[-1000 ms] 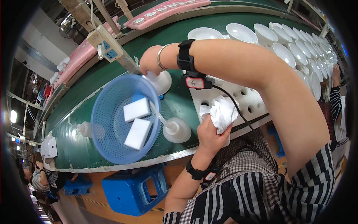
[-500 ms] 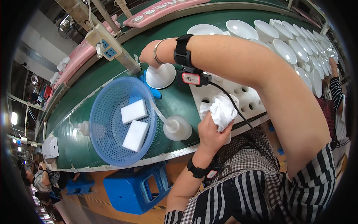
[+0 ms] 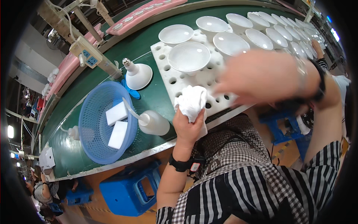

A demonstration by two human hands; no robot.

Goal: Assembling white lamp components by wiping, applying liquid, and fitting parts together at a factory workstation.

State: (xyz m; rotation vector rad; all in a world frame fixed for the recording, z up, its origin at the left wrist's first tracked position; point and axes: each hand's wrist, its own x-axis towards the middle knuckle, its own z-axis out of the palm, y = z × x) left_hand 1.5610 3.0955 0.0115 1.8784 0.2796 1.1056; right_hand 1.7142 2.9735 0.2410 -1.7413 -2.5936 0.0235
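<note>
Since the earlier frame, the right hand [image 3: 257,76] has swung away from the white funnel-shaped lamp housing [image 3: 137,74], which now stands alone, wide end down, on the green desk [image 3: 156,97] near its far edge. That hand is blurred above the white perforated foam tray [image 3: 179,80]; its fingers look spread, but I cannot tell for sure. The left hand [image 3: 188,125] sits at the near edge of the desk, fingers clamped on a crumpled white cloth [image 3: 192,100] that touches the tray's near corner. One white bowl-shaped reflector [image 3: 189,56] sits on the tray, with more reflectors in rows behind it toward the far right. Left of the tray stands a round blue plastic basket [image 3: 93,130] holding two white rectangular sponges [image 3: 116,112]. One white squeeze bottle [image 3: 153,122] lies just beside the basket, its nozzle over the rim. Under the desk's near edge stands one blue plastic stool [image 3: 130,188].
</note>
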